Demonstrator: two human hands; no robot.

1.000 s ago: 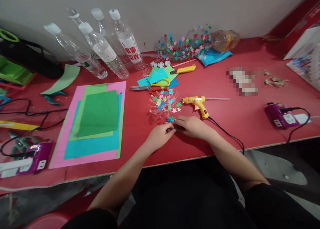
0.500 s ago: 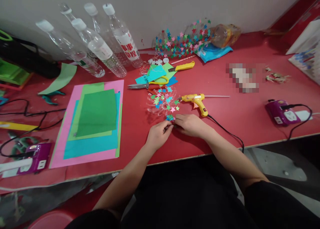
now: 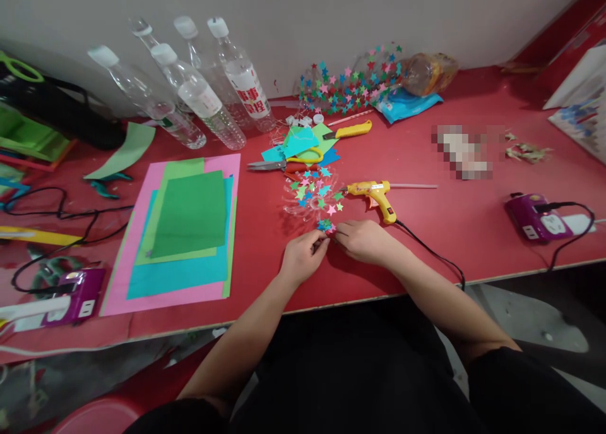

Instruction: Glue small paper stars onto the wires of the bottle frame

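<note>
My left hand (image 3: 303,257) rests near the front of the red table, its thumb and fingers curled together in a pinch. Close on its right, my right hand (image 3: 365,241) has its fingers bent inward, so the fingertips nearly meet. Just beyond them lies a small pile of coloured paper stars (image 3: 326,225), touching or almost touching the fingers. Whatever the fingertips hold is too small to make out. Behind the pile stands a clear plastic piece with splayed strips (image 3: 299,213), dotted with paper stars. A yellow glue gun (image 3: 379,191) lies right of it, a glue stick in its back.
Scissors (image 3: 267,166), a yellow utility knife (image 3: 354,130) and paper scraps (image 3: 299,141) lie farther back. Several plastic bottles (image 3: 203,99) stand at the back left, above stacked coloured paper (image 3: 189,216). Star-covered clear pieces (image 3: 350,83) sit by the wall. A purple power adapter (image 3: 534,216) is at right.
The view has shifted slightly, so the table things appear a little farther right and lower. Both hands stay by the star pile, with only small finger movement.
</note>
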